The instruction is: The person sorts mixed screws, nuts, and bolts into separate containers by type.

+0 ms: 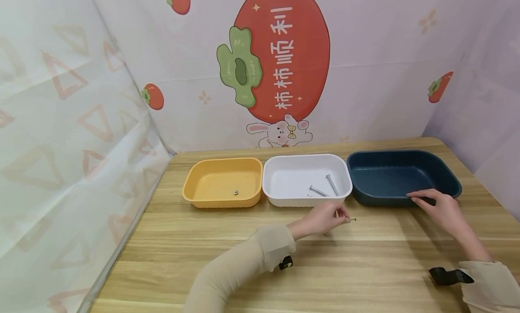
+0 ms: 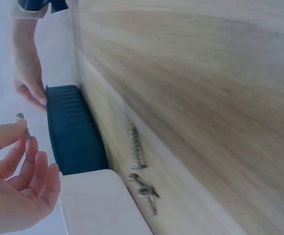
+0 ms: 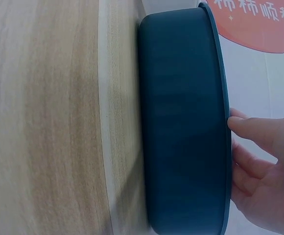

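Observation:
Between thumb and fingertips, my left hand pinches a small screw, its head sticking out to the right in the head view. The hand is just in front of the white bin. Several more screws lie on the table near that bin in the left wrist view; the hand mostly hides them in the head view. My right hand holds the near rim of the dark blue bin, thumb outside and fingers over the inner side.
The white bin contains long bolts lying loose. To its left stands a yellow bin with a nut inside. All three bins form a row along the back of the wooden table, before a printed cloth wall.

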The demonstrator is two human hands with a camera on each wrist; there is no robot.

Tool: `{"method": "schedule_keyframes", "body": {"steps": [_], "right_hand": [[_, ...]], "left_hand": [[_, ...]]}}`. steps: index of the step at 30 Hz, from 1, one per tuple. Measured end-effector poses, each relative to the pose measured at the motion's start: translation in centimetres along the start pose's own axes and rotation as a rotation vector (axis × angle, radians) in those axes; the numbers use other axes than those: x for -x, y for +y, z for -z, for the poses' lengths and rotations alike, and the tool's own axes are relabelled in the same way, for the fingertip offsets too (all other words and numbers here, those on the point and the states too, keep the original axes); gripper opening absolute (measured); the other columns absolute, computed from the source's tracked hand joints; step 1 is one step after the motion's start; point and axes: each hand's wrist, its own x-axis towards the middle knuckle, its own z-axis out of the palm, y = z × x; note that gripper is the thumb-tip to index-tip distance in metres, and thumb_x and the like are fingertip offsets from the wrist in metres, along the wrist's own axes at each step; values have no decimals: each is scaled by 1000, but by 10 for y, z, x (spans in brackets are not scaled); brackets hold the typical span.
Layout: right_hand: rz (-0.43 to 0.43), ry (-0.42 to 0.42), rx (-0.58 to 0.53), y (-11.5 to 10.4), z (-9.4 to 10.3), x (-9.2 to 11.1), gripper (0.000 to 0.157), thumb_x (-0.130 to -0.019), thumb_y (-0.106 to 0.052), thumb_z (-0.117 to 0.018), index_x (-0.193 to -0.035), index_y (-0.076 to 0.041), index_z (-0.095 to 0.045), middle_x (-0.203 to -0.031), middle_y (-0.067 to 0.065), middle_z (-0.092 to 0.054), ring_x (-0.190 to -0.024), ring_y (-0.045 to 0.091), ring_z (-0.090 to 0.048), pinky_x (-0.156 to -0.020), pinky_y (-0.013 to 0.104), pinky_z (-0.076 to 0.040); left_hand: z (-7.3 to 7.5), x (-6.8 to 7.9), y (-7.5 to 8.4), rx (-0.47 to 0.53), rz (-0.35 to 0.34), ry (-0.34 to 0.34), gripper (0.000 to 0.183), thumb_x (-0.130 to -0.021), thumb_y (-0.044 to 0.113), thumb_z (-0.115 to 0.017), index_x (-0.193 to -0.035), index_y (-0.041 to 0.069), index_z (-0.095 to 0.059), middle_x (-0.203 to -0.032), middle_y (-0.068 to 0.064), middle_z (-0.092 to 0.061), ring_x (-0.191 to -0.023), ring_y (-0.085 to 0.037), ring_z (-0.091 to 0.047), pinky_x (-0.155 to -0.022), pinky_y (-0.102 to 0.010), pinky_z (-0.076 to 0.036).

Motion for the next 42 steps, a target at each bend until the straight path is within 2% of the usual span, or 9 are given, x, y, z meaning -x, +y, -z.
{"method": "schedule_keyframes", "body": {"steps": [10, 14, 19, 24, 26, 28, 33, 38, 42], "right_hand": [[15, 16, -23, 7, -3, 0, 13, -84, -24, -59, -95, -22, -67, -96, -20, -51, -90, -13, -39, -67, 13, -34], [13, 19, -2, 2, -1, 1, 12, -85, -22, -59, -94, -23, -66, -96, -29, -46, -90, -20, -32, -66, 8, -31], [17, -14, -35, -30, 13, 1, 12, -85, -16, -58, -94, -14, -67, -96, -7, -58, -91, 3, -49, -71, 25, -39], [0, -23, -55, -63, 26, 0, 12, -84, -8, -58, -91, 0, -65, -94, 19, -58, -85, -11, -42, -64, 21, -37], [-3, -21, -43, -70, 29, 0, 12, -84, -7, -59, -90, 0, -66, -93, 19, -58, -82, -21, -31, -60, 16, -34], [-5, -23, -41, -72, 30, 0, 12, -84, -7, -58, -91, 1, -65, -93, 20, -58, -83, -16, -37, -62, 19, -36], [-13, -20, -72, -55, 23, 0, 13, -86, -11, -57, -92, -5, -66, -93, 11, -59, -88, 11, -50, -67, 28, -38], [2, -4, -15, -14, 7, -1, 13, -85, -20, -58, -94, -16, -67, -93, -9, -56, -88, -12, -40, -65, 14, -35], [3, -9, -6, 9, -2, -2, 16, -86, -27, -56, -97, -20, -67, -96, -9, -55, -90, -19, -32, -66, 11, -32]], "left_hand": [[2, -19, 11, 15, 15, 44, 8, -84, 18, -60, -87, 12, -64, -73, 9, -53, -64, 2, -45, -57, -5, -34], [1, -27, 13, -4, 21, 67, 8, -84, 20, -61, -86, 13, -64, -72, 10, -53, -63, 3, -44, -57, -4, -33], [-1, -37, 16, 7, 42, 87, 8, -84, 21, -61, -85, 13, -64, -71, 10, -52, -63, 2, -43, -56, -5, -32], [-4, -49, 19, 8, 55, 119, 8, -84, 21, -60, -86, 14, -64, -72, 11, -53, -63, 4, -43, -56, -4, -32], [-6, -53, 19, 3, 52, 133, 9, -84, 21, -60, -86, 14, -64, -73, 10, -53, -64, 4, -43, -56, -4, -32], [-7, -58, 20, -13, 56, 145, 10, -84, 22, -60, -86, 14, -64, -74, 10, -53, -65, 3, -43, -56, -4, -32], [-11, -67, 21, -45, 51, 167, 10, -85, 23, -59, -87, 14, -64, -76, 10, -53, -67, 3, -42, -58, -4, -30], [-15, -76, 22, -106, 49, 179, 11, -85, 25, -58, -88, 16, -64, -77, 11, -53, -70, 3, -41, -61, -4, -27], [-17, -82, 21, -107, 58, 195, 11, -85, 26, -58, -88, 17, -64, -78, 12, -53, -72, 3, -41, -62, -4, -27]]}}
